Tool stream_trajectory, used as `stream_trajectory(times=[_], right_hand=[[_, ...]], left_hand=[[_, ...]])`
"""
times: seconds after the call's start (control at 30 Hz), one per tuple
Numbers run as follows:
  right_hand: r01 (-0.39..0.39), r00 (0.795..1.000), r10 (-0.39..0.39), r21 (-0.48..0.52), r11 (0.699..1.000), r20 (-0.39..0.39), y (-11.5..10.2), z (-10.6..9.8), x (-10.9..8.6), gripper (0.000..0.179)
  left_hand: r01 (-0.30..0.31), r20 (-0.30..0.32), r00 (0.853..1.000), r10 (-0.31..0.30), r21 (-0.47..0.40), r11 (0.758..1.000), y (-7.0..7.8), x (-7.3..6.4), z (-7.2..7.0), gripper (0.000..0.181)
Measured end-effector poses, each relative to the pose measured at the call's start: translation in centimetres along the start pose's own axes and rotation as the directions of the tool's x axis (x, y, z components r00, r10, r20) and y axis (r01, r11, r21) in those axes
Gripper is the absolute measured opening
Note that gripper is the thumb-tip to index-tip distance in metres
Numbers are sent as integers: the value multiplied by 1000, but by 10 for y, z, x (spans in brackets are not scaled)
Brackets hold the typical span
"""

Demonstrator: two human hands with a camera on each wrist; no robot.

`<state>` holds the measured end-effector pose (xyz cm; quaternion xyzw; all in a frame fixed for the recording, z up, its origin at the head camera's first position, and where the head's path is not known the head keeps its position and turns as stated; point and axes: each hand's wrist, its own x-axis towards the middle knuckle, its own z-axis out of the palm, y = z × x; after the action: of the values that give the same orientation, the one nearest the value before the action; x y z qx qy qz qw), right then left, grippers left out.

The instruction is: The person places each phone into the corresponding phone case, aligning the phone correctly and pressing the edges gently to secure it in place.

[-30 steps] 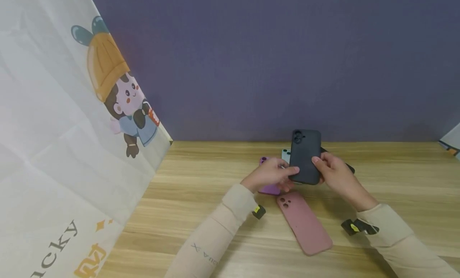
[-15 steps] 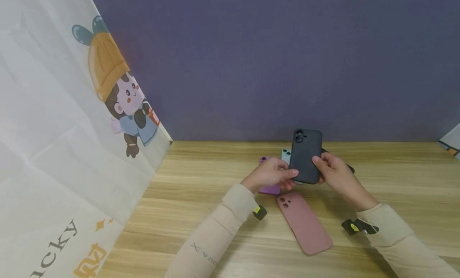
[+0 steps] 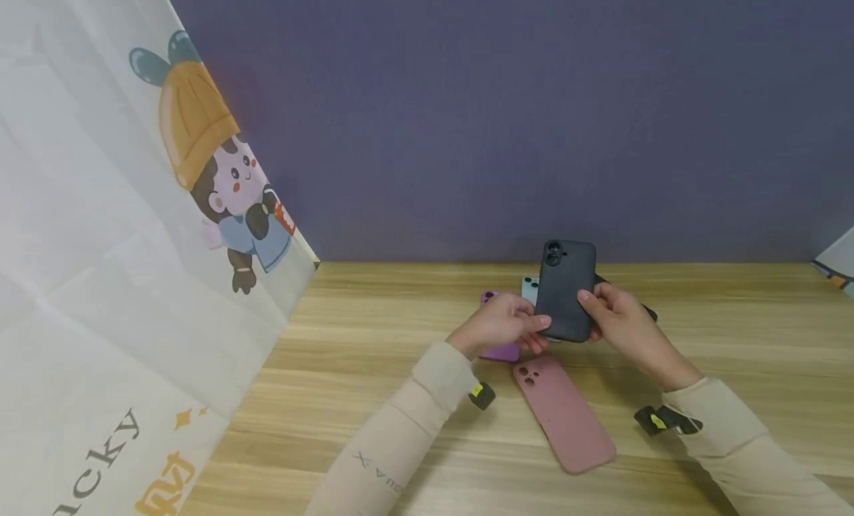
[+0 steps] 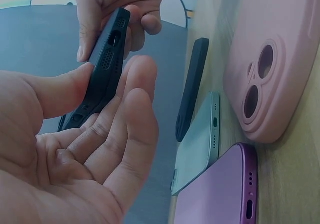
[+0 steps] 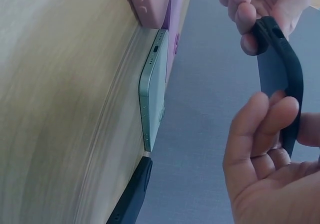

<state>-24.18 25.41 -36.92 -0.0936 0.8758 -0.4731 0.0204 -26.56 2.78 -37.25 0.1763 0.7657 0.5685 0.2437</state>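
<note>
- Black case point(image 3: 565, 290) is held above the table point(image 3: 373, 338) between the fingers of both hands, its camera cutout at the far end.
- Its near left corner is pinched by the left hand point(image 3: 502, 323), thumb on the upper face, fingers underneath.
- Its right edge is pinched by the right hand point(image 3: 623, 323), thumb on the upper face, fingers curled against the underside.
- Purple phone point(image 3: 503, 351) is partly covered by the left fingers.
- Green phone point(image 5: 152, 92) is seen lower down, between both hands' fingers.
- Dark slab point(image 5: 131, 196) is partly hidden by the right hand.
- Pink case point(image 3: 565, 416) is laid on the nearer side of the fingers.
</note>
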Motion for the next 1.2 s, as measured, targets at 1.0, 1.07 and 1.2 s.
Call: stream_trajectory(times=[1.0, 1.07, 1.2], right_hand=[[15, 1000, -15, -2, 1000, -1, -7, 10, -11, 47], [13, 1000, -13, -8, 1000, -4, -7, 10, -11, 48], [8, 1000, -8, -13, 1000, -4, -6, 10, -12, 49]], left_hand=[[-24, 34, 999, 23, 53, 998, -4, -9, -2, 23], [-30, 36, 999, 28, 41, 999, -3, -10, -3, 25], [-32, 52, 998, 32, 7, 999, -2, -11, -3, 26]])
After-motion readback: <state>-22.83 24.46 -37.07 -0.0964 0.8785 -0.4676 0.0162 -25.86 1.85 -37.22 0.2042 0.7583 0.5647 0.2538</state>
